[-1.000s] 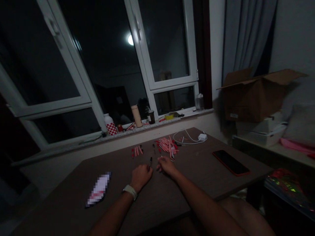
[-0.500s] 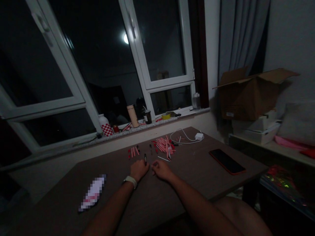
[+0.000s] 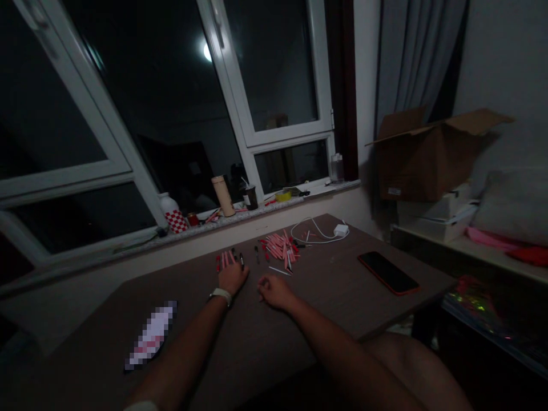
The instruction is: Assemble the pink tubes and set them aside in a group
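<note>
My left hand (image 3: 232, 278) reaches to the near end of a small row of pink sticks (image 3: 228, 258) that look like pen barrels. A black pen-like piece (image 3: 242, 262) stands up at its fingertips, and the fingers appear closed on it. A red piece (image 3: 218, 264) lies at the row's left end. My right hand (image 3: 274, 290) rests on the table with its fingers curled; whatever it may hold is hidden. Just beyond it lie a thin white stick (image 3: 279, 270) and a heap of pink barrels (image 3: 279, 246). A dark slim piece (image 3: 257, 254) lies between row and heap.
A white charger (image 3: 341, 230) with its cable lies behind the heap. To the right is a phone (image 3: 387, 272); on the left, a blurred-out packet (image 3: 152, 335). Bottles and a tumbler (image 3: 223, 196) line the windowsill. An open cardboard box (image 3: 411, 162) stands at the right.
My left hand has moved forward to the row, carrying the black piece along. My right hand stays curled in nearly the same place. The whole view has shifted slightly.
</note>
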Tool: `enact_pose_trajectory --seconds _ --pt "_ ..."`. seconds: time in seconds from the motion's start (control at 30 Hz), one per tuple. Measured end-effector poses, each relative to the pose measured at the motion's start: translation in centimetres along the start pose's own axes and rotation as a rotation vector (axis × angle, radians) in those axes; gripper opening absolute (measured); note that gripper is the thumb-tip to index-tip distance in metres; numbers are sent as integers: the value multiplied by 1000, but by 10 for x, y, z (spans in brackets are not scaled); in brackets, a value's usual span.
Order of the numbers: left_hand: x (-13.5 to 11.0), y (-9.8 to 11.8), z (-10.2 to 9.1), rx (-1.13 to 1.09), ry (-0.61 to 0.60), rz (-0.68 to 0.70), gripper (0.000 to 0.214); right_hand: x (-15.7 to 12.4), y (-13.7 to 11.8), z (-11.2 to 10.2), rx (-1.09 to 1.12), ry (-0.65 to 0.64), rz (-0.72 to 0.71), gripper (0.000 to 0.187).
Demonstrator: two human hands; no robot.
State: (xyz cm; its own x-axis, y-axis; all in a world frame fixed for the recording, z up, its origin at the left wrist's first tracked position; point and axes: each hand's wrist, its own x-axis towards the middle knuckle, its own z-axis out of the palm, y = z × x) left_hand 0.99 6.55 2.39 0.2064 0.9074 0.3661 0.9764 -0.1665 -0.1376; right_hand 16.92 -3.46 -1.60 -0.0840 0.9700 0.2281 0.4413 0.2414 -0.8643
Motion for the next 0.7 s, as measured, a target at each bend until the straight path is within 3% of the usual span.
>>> enact_pose_trajectory --seconds 0.1,0.37,0.57,0.7 --pt "22 2 4 70 -25 -11 55 -2 -1 -1 -29 9 3 21" --pt "70 0 8 7 -121 -79 49 -3 -1 -2 -77 -9 5 20" --pt "86 -5 17 32 -187 -113 46 -4 -3 -3 -88 -18 -11 20" --pt "85 2 18 42 -159 -63 46 -4 -6 -6 -106 -15 -12 17"
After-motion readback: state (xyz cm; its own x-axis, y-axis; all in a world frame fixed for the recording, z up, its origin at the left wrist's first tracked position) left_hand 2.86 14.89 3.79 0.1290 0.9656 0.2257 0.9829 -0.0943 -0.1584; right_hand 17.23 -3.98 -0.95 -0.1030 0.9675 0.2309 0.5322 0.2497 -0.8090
